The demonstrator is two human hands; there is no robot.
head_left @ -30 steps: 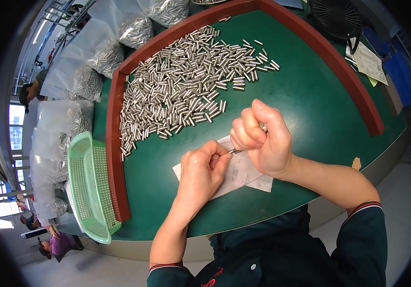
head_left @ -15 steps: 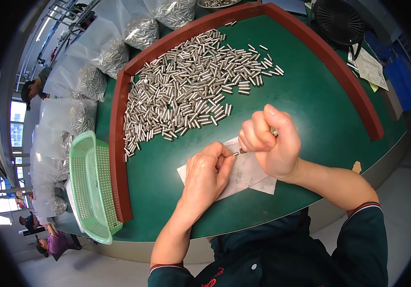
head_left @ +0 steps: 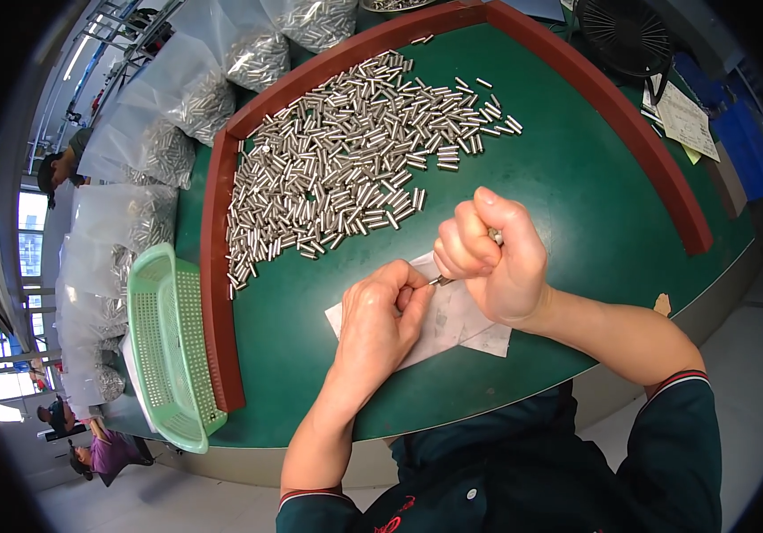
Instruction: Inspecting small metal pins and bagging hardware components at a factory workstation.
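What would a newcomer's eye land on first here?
Probably the broad heap of shiny metal cylinders on the left half of the green table, inside a dark red rail. Next, the hands over white paper near the front edge: the left hand pinches a small metal piece, while the right hand grips a mostly hidden tool.

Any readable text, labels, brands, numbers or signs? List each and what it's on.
Nothing readable to quote.
Shirt: red lettering on the chest, curly and cut by the lower edge; no whole word legible.
Papers at upper right: lines of writing, too small to read.
White sheet below the left hand and right hand: faint marks, illegible.
No other text I can make out.
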